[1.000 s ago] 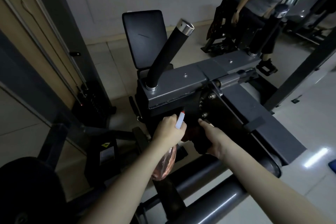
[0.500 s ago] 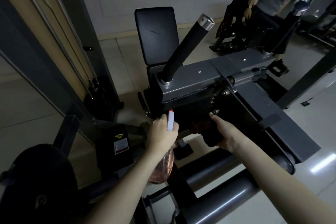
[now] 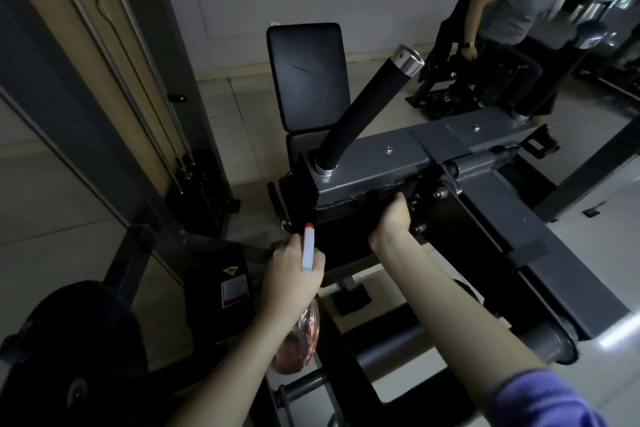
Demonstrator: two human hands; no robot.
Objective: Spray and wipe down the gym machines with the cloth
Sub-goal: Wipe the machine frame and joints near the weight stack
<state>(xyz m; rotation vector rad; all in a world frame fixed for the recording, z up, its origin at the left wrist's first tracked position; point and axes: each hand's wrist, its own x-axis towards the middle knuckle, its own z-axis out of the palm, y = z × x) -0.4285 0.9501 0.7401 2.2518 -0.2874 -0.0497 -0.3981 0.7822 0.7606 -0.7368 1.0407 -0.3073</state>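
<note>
Both apart: left hand (image 3: 294, 274) grips spray bottle (image 3: 299, 343); right hand (image 3: 391, 218) tucked under machine frame (image 3: 367, 166), fingers hidden, grip unclear.

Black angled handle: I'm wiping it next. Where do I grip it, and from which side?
Probably the padded mid-shaft of the black angled handle, with the right hand from the near side; the left hand holds the spray bottle. The round bar leans up-right off the grey frame, free all round.
</note>
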